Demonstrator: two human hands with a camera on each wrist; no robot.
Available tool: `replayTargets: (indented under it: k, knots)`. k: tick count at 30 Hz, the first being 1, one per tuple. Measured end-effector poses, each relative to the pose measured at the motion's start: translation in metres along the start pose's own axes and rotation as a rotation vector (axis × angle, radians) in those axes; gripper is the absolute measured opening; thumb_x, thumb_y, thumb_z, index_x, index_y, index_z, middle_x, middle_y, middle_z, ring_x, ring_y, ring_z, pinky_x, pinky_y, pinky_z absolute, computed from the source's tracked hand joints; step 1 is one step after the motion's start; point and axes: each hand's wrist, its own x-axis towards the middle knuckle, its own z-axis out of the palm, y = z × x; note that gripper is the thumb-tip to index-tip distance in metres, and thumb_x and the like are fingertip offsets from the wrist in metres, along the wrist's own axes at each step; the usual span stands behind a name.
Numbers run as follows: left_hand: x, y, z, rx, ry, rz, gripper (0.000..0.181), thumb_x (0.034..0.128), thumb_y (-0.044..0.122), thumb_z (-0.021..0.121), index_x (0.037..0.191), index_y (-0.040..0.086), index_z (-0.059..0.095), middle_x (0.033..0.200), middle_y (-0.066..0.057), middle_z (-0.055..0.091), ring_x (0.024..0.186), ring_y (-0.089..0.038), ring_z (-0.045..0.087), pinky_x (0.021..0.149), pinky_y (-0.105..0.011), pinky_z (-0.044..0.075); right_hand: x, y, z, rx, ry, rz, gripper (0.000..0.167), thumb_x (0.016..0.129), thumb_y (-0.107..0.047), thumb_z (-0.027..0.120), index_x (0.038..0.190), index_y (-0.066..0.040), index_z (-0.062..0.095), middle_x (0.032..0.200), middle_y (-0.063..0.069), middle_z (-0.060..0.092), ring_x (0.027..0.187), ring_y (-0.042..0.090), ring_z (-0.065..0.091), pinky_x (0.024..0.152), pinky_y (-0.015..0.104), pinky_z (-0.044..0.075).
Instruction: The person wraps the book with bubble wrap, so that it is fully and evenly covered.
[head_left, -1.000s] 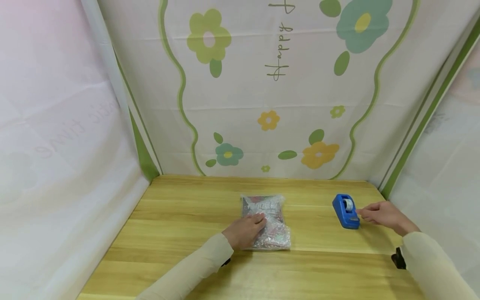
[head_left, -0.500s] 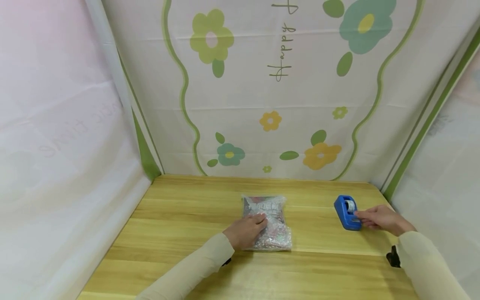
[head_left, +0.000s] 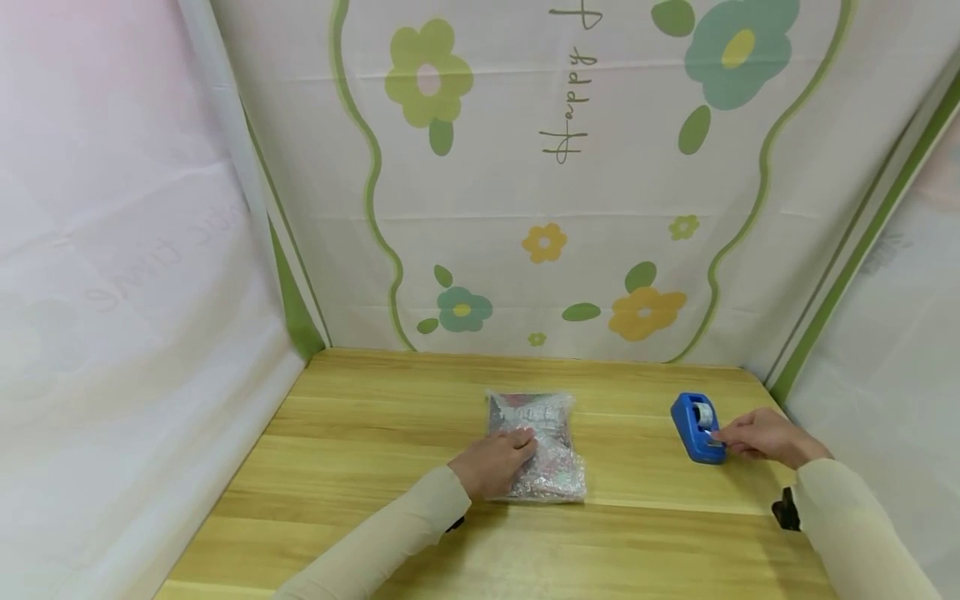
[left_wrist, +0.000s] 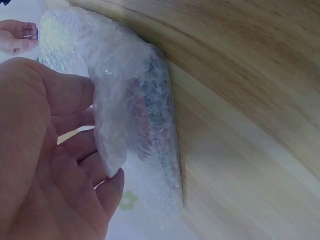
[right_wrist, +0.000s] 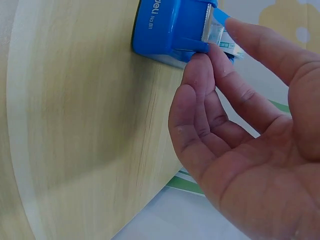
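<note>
A flat package wrapped in bubble wrap (head_left: 553, 471) lies on the wooden table, with dark, red and green patches showing through. My left hand (head_left: 492, 464) rests on top of it, fingers loosely bent over the wrap; the left wrist view shows the thumb near the wrap's folded edge (left_wrist: 112, 115). To the right stands a blue tape dispenser (head_left: 690, 425) holding a roll of clear tape (head_left: 703, 414). At its cutter, my right hand (head_left: 768, 439) pinches the tape's end (right_wrist: 216, 32) between thumb and index finger. The other right fingers curl below the cutter.
The wooden table (head_left: 360, 533) meets a white flowered cloth wall (head_left: 480, 208) at the back. More cloth walls close off the left (head_left: 135, 333) and right (head_left: 892, 367) sides, the right one close to my right hand.
My right hand has come from the dispenser's right side onto its front end, at the cutter. The left hand stays on the package. The view has shifted slightly.
</note>
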Motion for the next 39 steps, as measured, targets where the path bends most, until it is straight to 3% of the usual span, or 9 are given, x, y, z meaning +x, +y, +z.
replayTargets:
  k: [9,17,20,28,39]
  knots:
    - [0.0,0.0,-0.001,0.008,0.007,0.008,0.049,0.1132,0.03,0.048,0.16,0.016,0.046,0.168,-0.001,0.044,0.155,-0.012,0.042,0.126,-0.027,0.039,0.003,-0.004,-0.001,-0.111,0.025,0.001,0.028,0.104,-0.022,0.067,0.088,0.0,0.073,0.064,-0.005,0.052,0.06,0.01,0.049,0.06,0.024,0.044]
    - [0.0,0.0,-0.001,0.02,0.006,0.009,0.049,0.1135,0.03,0.048,0.16,0.016,0.046,0.167,0.0,0.044,0.155,-0.011,0.042,0.126,-0.026,0.039,0.006,-0.011,0.001,-0.223,0.046,0.01,0.039,0.102,-0.018,0.067,0.064,-0.01,0.061,0.057,-0.005,0.047,0.055,0.01,0.044,0.055,0.024,0.041]
    - [-0.001,0.0,-0.001,0.021,0.008,0.009,0.049,0.1135,0.031,0.048,0.16,0.017,0.046,0.167,0.0,0.044,0.155,-0.011,0.042,0.126,-0.027,0.038,0.008,-0.014,0.001,-0.228,0.04,0.04,0.044,0.102,-0.016,0.066,0.06,-0.014,0.054,0.055,-0.006,0.045,0.052,0.009,0.042,0.054,0.024,0.041]
    - [0.001,-0.001,0.0,0.028,-0.006,0.007,0.05,0.1133,0.032,0.048,0.161,0.018,0.045,0.168,0.0,0.043,0.156,-0.01,0.04,0.127,-0.025,0.037,0.009,-0.021,0.001,-0.174,0.004,0.101,0.041,0.103,-0.013,0.064,0.062,-0.012,0.057,0.058,-0.005,0.047,0.054,0.008,0.045,0.056,0.023,0.045]
    - [0.0,0.0,-0.002,0.037,-0.012,0.006,0.05,0.1133,0.032,0.048,0.161,0.018,0.045,0.168,0.001,0.043,0.156,-0.01,0.04,0.126,-0.025,0.037,0.01,-0.025,0.001,-0.147,-0.035,0.131,0.045,0.105,-0.013,0.06,0.061,-0.013,0.052,0.056,-0.006,0.043,0.051,0.007,0.04,0.054,0.022,0.042]
